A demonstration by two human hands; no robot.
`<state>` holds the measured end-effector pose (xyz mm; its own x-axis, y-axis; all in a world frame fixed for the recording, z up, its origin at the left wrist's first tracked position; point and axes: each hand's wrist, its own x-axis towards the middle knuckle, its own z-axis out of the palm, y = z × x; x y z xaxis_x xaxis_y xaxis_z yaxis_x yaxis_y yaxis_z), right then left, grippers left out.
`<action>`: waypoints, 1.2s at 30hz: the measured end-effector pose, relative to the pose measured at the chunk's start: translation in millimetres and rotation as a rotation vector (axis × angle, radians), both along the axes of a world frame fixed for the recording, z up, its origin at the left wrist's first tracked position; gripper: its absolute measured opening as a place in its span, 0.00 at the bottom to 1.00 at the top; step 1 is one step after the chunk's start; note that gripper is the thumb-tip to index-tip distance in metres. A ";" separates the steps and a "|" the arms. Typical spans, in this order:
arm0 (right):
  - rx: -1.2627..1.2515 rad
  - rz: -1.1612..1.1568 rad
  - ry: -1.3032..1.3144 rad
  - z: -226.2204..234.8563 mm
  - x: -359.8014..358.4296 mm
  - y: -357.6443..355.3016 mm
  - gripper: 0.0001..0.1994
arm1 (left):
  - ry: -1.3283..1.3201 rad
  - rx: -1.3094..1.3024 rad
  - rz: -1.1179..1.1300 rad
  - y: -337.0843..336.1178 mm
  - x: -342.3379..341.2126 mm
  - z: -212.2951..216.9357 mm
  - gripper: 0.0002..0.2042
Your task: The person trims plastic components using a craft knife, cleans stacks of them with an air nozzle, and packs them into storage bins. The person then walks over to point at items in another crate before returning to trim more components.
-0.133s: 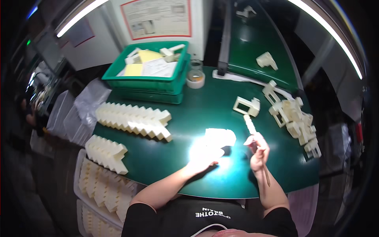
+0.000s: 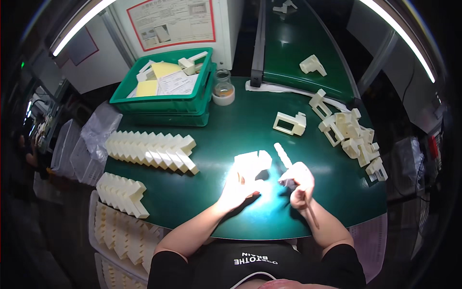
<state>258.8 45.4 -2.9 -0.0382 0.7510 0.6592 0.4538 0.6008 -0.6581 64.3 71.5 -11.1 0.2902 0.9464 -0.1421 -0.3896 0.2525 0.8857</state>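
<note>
My left hand (image 2: 235, 189) is closed around a cream moulded plastic part (image 2: 250, 163), its surface partly washed out by bright light. To the right, my right hand (image 2: 302, 184) grips a slender stick tool (image 2: 282, 155). A white ribbed end points up and away from the fingers, and a thin brown tail runs back along my wrist. The ribbed end is just right of the held part, apparently not touching it. Beyond it, a similar cream part with a rectangular opening (image 2: 290, 124) lies on the green tabletop (image 2: 231, 130).
Cream parts (image 2: 350, 130) are heaped at right; one (image 2: 313, 65) sits on a green side surface. Two rows of nested parts (image 2: 151, 150) (image 2: 122, 192) stand left. Behind are a green bin (image 2: 159, 103) with papers and a glass jar (image 2: 223, 82). Filled trays (image 2: 96, 200) are lower left.
The whole view has shifted, moving the scene leftward. The stick tool leans further left, its ribbed end closer to the part in my left hand. Both hands keep their hold.
</note>
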 end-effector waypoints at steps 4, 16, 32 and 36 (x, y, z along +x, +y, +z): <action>0.116 0.231 0.044 -6.6 -30.5 -6.2 0.20 | 0.077 0.356 -0.101 -0.5 10.7 -5.8 0.08; 0.023 0.241 0.127 -3.4 -33.4 -9.7 0.15 | 0.070 0.319 -0.106 -7.7 4.6 -16.3 0.20; -0.518 0.639 0.462 -6.6 -2.2 -15.9 0.17 | -0.137 -0.117 -0.382 -2.8 -13.3 -18.2 0.32; -0.332 0.549 0.649 5.0 -15.8 -16.8 0.28 | -0.073 0.075 -0.277 -5.0 -12.8 -26.4 0.31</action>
